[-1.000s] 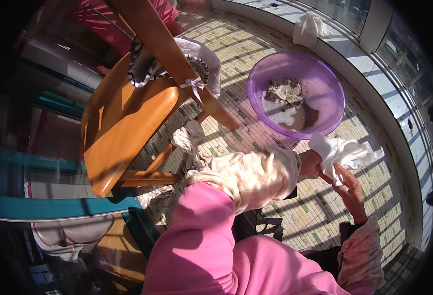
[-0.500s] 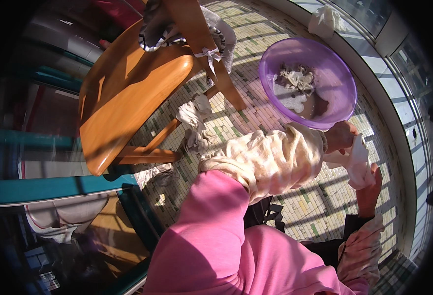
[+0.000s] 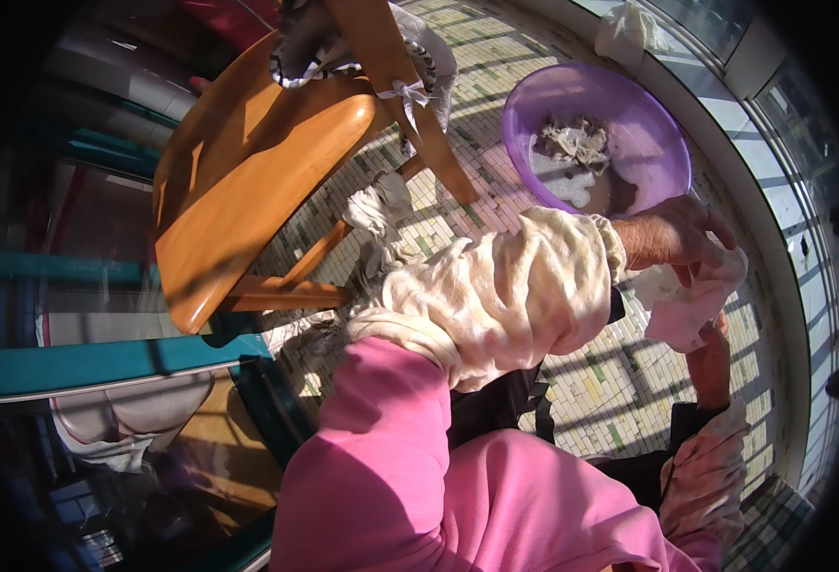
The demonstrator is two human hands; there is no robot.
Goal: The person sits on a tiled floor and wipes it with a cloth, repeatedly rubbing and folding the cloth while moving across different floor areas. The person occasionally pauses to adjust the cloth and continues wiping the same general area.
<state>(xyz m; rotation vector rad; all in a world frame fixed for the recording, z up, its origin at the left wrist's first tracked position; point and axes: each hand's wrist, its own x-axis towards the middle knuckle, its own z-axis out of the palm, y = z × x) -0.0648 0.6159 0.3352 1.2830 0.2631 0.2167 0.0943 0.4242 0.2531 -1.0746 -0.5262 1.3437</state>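
A thin, wet-looking white cloth (image 3: 684, 310) hangs crumpled between my two hands, just in front of the purple basin. My left hand (image 3: 667, 234) reaches across from the left, its fingers bent over the cloth's upper edge and closed on it. From below, my right hand (image 3: 710, 357) grips the lower part of the cloth, which partly hides its fingers. Inside the purple basin (image 3: 663, 124) lie a wrung-looking heap of greyish cloth (image 3: 577, 143) and some foamy water (image 3: 564, 183). Loose cream sleeve covers (image 3: 505, 296) sit over my pink sleeves.
At the left stands a wooden chair (image 3: 257, 181) with a tied cushion on its back. Whitish cloth (image 3: 378, 205) is draped on the chair's lower rail, touching the tiled floor (image 3: 620, 405). A white bag-like bundle (image 3: 629, 33) rests by the window ledge (image 3: 772, 162) on the right.
My left hand has moved right and a little up, spreading over the cloth's top. The cloth has shifted and bunched differently. My right hand stays low, slightly more covered.
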